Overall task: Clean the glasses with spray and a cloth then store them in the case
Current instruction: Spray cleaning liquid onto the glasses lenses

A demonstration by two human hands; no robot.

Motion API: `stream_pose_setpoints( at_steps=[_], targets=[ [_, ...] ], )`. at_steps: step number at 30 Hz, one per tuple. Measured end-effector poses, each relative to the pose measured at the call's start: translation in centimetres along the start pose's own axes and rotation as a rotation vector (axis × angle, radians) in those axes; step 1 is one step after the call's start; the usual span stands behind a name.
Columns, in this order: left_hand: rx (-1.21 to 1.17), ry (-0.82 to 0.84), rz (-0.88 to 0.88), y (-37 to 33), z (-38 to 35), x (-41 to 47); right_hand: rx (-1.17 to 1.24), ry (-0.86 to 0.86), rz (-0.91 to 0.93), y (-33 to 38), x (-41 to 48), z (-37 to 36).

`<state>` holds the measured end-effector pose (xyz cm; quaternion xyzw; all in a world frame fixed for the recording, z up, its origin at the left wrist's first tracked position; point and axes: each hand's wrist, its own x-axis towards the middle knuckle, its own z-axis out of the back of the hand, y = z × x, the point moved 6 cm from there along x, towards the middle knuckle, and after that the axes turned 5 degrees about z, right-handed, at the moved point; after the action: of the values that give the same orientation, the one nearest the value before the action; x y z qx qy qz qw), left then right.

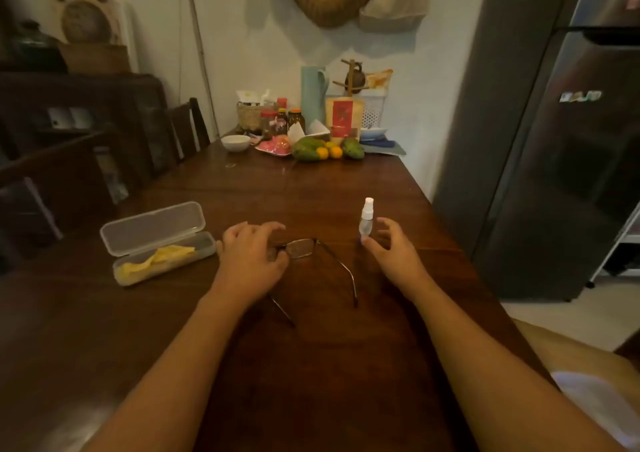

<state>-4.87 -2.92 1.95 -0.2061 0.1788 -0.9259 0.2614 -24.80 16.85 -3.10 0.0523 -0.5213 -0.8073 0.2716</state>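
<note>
Thin-framed glasses lie on the brown wooden table with their arms unfolded toward me. My left hand covers the left lens, fingers curved over the frame; whether it grips is unclear. A small clear spray bottle with a white cap stands upright to the right. My right hand is spread around its base, thumb near it, with a gap still showing. A clear plastic case lies open at the left with a yellow cloth in it.
At the table's far end stand jars, a woven basket, a white bowl, a teal jug and fruit. Dark chairs line the left side. A grey fridge stands at the right.
</note>
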Motion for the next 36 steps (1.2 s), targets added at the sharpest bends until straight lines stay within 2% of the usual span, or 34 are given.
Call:
stream_pose_setpoints(
  at_steps=[4, 14, 21, 27, 32, 36],
  targets=[
    [0.03, -0.008, 0.049, 0.3, -0.8, 0.0, 0.003, 0.071, 0.027, 0.3, 1.2, -0.5],
    [0.038, 0.002, 0.159, 0.7, -0.9, 0.6, 0.034, 0.098, 0.107, 0.6, 1.0, -0.6],
    [0.065, -0.013, 0.089, -0.2, 0.3, 0.2, -0.011, 0.162, 0.163, 1.3, 0.2, -1.0],
    [0.149, -0.289, 0.025, -1.8, 2.5, -0.9, -0.029, 0.235, 0.261, 2.5, -0.8, -2.1],
    [0.216, -0.052, 0.119, -2.2, -0.4, -1.2, -0.024, 0.302, 0.274, 2.9, -1.2, -2.7],
    [0.185, 0.027, 0.153, -2.0, -1.4, -0.9, -0.019, 0.26, 0.278, 2.9, -1.1, -2.2]
  ],
)
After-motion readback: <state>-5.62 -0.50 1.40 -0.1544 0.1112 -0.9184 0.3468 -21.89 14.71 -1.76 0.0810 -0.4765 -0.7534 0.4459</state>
